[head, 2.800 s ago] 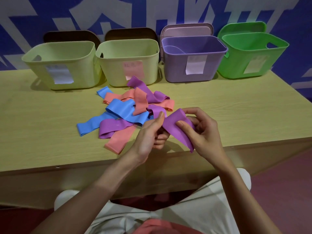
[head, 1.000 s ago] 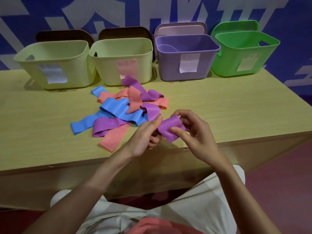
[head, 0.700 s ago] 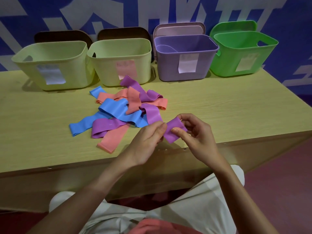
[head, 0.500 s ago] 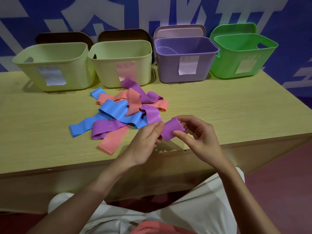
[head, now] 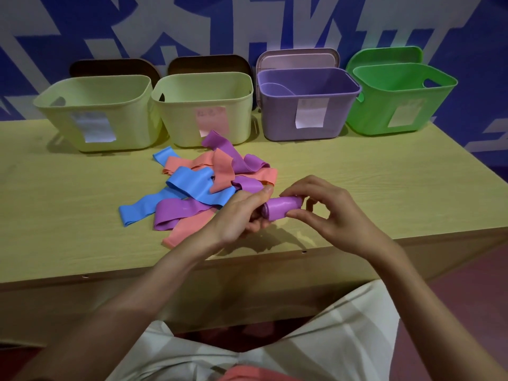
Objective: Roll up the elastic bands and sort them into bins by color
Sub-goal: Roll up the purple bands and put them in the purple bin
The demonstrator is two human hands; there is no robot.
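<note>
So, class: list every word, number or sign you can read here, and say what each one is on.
Nothing can be quoted as it reads.
Pink label on second yellow bin: faint marks, too blurred.
White labels on left yellow bin, purple bin and green bin: no text legible.
Wall: large white shapes, cropped, unreadable.

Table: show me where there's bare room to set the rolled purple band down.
Bare table lies right of the band pile, in front of the purple bin and green bin. The near-left corner, below the left yellow bin, is bare too. The centre is crowded.
</note>
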